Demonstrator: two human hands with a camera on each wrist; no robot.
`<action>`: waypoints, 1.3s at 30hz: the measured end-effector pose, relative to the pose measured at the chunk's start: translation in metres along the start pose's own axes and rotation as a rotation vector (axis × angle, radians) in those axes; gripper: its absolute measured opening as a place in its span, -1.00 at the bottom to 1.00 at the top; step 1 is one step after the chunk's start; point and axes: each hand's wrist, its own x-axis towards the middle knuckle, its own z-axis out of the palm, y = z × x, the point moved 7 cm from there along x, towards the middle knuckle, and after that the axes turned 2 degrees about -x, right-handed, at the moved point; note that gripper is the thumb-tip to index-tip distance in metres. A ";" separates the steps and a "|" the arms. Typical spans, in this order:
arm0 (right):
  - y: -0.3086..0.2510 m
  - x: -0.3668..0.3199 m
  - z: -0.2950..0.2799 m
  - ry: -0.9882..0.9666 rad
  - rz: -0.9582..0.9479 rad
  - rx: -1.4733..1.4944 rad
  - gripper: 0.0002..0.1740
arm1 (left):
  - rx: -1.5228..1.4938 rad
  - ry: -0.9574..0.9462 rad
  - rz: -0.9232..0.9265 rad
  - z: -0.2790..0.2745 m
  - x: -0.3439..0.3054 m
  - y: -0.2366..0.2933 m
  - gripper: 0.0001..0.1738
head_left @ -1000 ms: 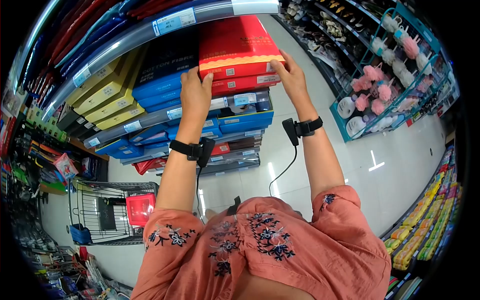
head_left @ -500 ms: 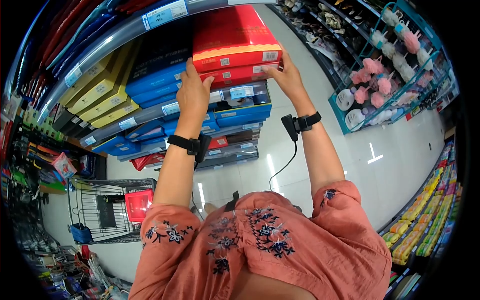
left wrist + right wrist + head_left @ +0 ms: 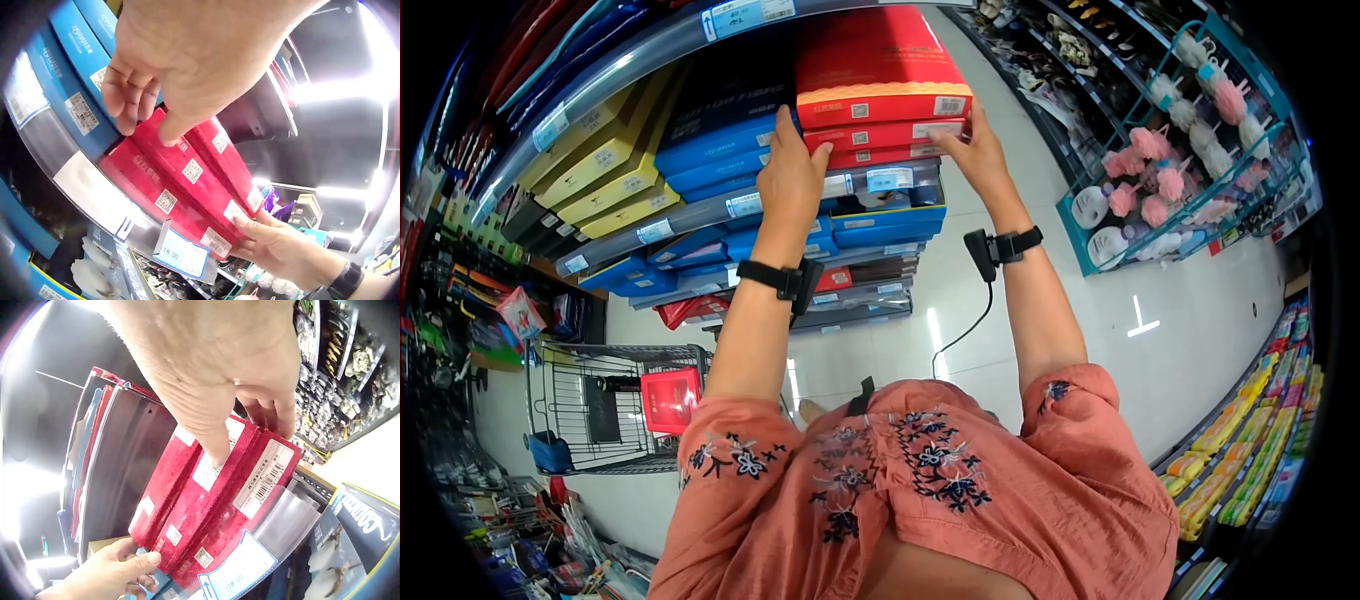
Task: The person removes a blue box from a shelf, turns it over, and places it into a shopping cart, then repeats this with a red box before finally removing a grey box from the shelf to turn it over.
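Several flat red boxes lie stacked on a shelf; the top red box (image 3: 880, 65) has a wavy gold band at its front edge. My left hand (image 3: 792, 180) grips the stack's left front corner, its thumb on the front of the middle red box (image 3: 192, 170) and its fingers by the side facing the blue boxes (image 3: 720, 148). At the right front corner, my right hand (image 3: 978, 160) holds the same middle box, thumb on its white label (image 3: 211, 472) and fingers round the outer side. A lower red box (image 3: 219, 540) sits underneath, behind the price tag (image 3: 890, 179).
Yellow boxes (image 3: 615, 155) stand left of the blue ones. An upper shelf edge (image 3: 650, 72) runs just above the stacks. Behind on the left is a wire shopping cart (image 3: 600, 470) with a red box (image 3: 670, 400) in it. A teal rack (image 3: 1090, 255) stands to the right.
Both thumbs have moved down from the top red box to the one beneath it. More of the lower boxes' fronts now shows. The view has shifted slightly.
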 end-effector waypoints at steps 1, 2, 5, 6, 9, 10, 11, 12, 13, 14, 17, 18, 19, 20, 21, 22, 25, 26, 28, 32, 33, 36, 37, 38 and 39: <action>-0.001 -0.004 0.001 0.004 -0.047 -0.001 -0.08 | -0.056 -0.015 0.001 -0.004 -0.006 -0.002 -0.18; -0.003 -0.007 0.003 0.011 -0.103 -0.004 -0.11 | -0.116 -0.024 0.007 -0.013 -0.018 -0.004 -0.19; -0.021 -0.043 -0.010 0.294 -0.108 -0.298 -0.23 | -0.255 -0.075 -0.021 -0.030 -0.048 -0.025 -0.24; -0.037 -0.052 -0.012 0.349 -0.088 -0.261 -0.29 | -0.270 -0.058 -0.066 -0.035 -0.059 -0.041 -0.27; -0.079 -0.068 0.006 0.285 -0.096 -0.086 -0.45 | -0.301 0.016 -0.187 -0.048 -0.095 -0.108 -0.37; -0.091 -0.072 0.018 0.221 -0.077 -0.041 -0.51 | -0.337 0.015 -0.252 -0.047 -0.108 -0.144 -0.40; -0.100 -0.076 0.031 0.157 -0.058 0.005 -0.57 | -0.371 0.014 -0.316 -0.046 -0.122 -0.181 -0.42; -0.103 -0.080 0.047 0.089 -0.047 0.025 -0.62 | -0.391 0.034 -0.365 -0.052 -0.136 -0.212 -0.44; -0.107 -0.083 0.064 0.022 -0.038 0.045 -0.67 | -0.410 0.057 -0.413 -0.060 -0.149 -0.241 -0.46; -0.108 -0.087 0.082 -0.047 -0.008 0.094 -0.68 | -0.424 0.075 -0.496 -0.070 -0.164 -0.270 -0.48; -0.107 -0.099 0.139 -0.266 0.088 0.190 -0.71 | -0.369 0.161 -0.643 -0.102 -0.213 -0.373 -0.48; -0.108 -0.104 0.158 -0.339 0.124 0.191 -0.71 | -0.378 0.211 -0.709 -0.117 -0.229 -0.400 -0.49; -0.108 -0.110 0.178 -0.413 0.167 0.193 -0.71 | -0.382 0.258 -0.778 -0.133 -0.246 -0.425 -0.50; -0.110 -0.114 0.198 -0.482 0.183 0.203 -0.69 | -0.417 0.284 -0.845 -0.147 -0.265 -0.460 -0.47; -0.112 -0.117 0.214 -0.541 0.200 0.193 -0.69 | -0.452 0.314 -0.917 -0.157 -0.285 -0.488 -0.45; -0.115 -0.121 0.232 -0.607 0.214 0.187 -0.69 | -0.441 0.346 -0.973 -0.172 -0.302 -0.501 -0.42; -0.113 -0.139 0.295 -0.766 0.221 0.121 -0.70 | -0.501 0.389 -1.028 -0.199 -0.361 -0.570 -0.34; -0.116 -0.145 0.313 -0.805 0.235 0.097 -0.70 | -0.495 0.414 -1.071 -0.205 -0.383 -0.588 -0.32; -0.111 -0.160 0.352 -0.882 0.257 0.097 -0.71 | -0.471 0.445 -1.215 -0.216 -0.418 -0.623 -0.29; -0.108 -0.194 0.410 -0.995 0.464 0.230 -0.70 | -0.524 0.580 -1.309 -0.228 -0.466 -0.651 -0.56; -0.108 -0.202 0.423 -1.021 0.501 0.209 -0.69 | -0.499 0.572 -1.402 -0.234 -0.470 -0.644 -0.56; -0.113 -0.223 0.455 -1.127 0.549 0.102 -0.68 | -0.307 0.535 -1.539 -0.232 -0.515 -0.700 -0.50; -0.114 -0.230 0.466 -1.156 0.566 0.104 -0.68 | -0.246 0.444 -1.569 -0.221 -0.543 -0.736 -0.47; -0.114 -0.237 0.476 -1.182 0.583 0.104 -0.67 | -0.239 0.502 -1.558 -0.208 -0.563 -0.767 -0.45; -0.113 -0.242 0.484 -1.204 0.601 0.103 -0.67 | -0.231 0.556 -1.545 -0.200 -0.581 -0.785 -0.44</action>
